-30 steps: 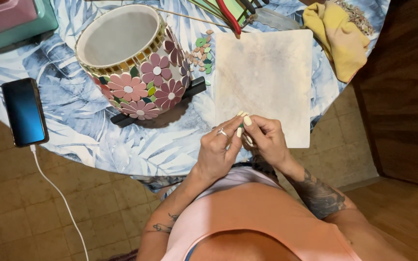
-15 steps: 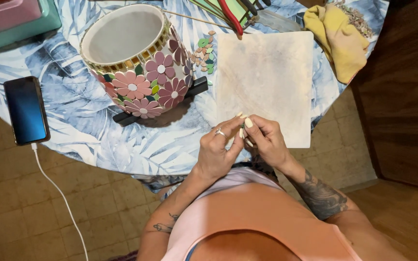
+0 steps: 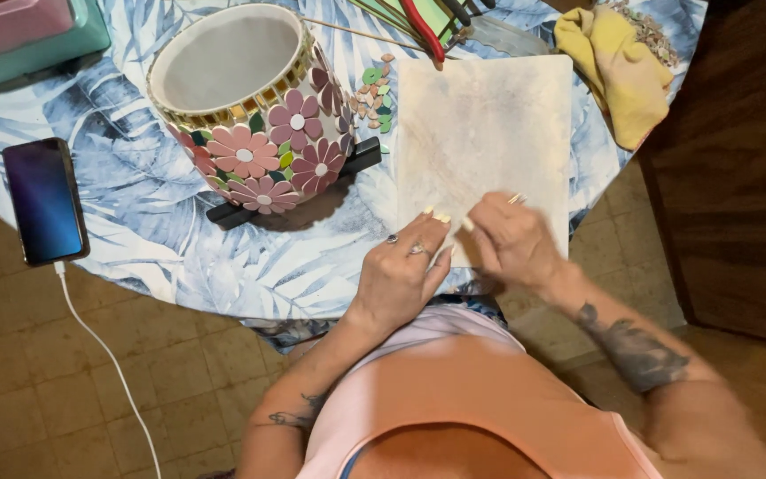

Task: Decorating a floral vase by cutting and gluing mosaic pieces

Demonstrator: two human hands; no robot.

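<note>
My left hand (image 3: 403, 273) and my right hand (image 3: 512, 245) rest side by side on the near edge of a pale, smudged square board (image 3: 489, 115) on the round table. The left hand's fingers are curled, with their tips on the board; whether they hold anything is hidden. A thin pale stick (image 3: 516, 199) pokes out above the knuckles of my closed right hand. To the left of the board a round pot covered in pink mosaic flowers (image 3: 263, 160) lies tilted on a black stand (image 3: 358, 160).
Loose green and pink mosaic pieces (image 3: 372, 89) lie between pot and board. A phone (image 3: 44, 200) with a white cable (image 3: 99, 346) sits at the left edge of the leaf-patterned tablecloth (image 3: 135, 248). A yellow cloth (image 3: 618, 71), red-handled tools (image 3: 423, 27), a teal tray (image 3: 28, 44) and a dark wooden cabinet (image 3: 738, 177) surround them.
My hands, earlier pinched together around a small pale piece just off the table's edge, have moved apart and forward onto the board.
</note>
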